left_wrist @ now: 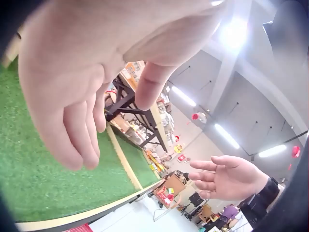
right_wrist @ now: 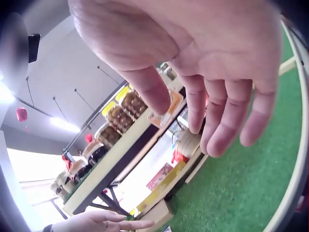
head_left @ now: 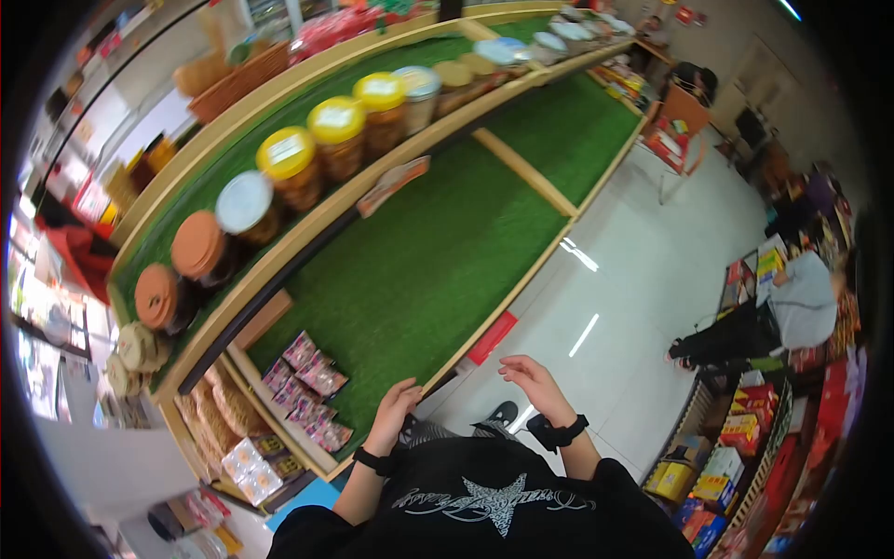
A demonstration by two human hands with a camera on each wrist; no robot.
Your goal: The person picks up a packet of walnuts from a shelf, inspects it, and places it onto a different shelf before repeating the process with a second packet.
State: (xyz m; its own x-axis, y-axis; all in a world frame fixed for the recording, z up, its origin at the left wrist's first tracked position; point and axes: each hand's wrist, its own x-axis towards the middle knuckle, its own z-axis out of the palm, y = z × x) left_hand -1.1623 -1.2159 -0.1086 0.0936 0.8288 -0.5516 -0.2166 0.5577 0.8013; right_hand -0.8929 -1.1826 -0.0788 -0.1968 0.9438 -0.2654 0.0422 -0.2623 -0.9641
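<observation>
Pink packets [head_left: 304,399] near the left hand [head_left: 395,410], and both hands free

The packets lie clustered on green turf [head_left: 438,252], left of the left hand, near it but apart; the left hand hovers by the turf's wooden rim [head_left: 521,279], fingers loosely bent and holding nothing, though whether it touches the rim I cannot tell; the right hand [head_left: 542,387] hangs to its right, over the floor [head_left: 615,307], fingers relaxed and a little apart, likewise holding nothing.

By my reading, the work is at an early stage or a pause; one cluster sits beside the left hand, neither hand has a packet, and how much is left these views do not settle.

Beyond the left hand stand jars [head_left: 336,121] in a row; left of the packets lie bags [head_left: 235,408]; well right of the right hand are crates [head_left: 736,433].

Only the head view shows the packets clearly; the left wrist view adds the right hand's palm, full on; the right wrist view adds a pink box [right_wrist: 159,176] below the jars.
</observation>
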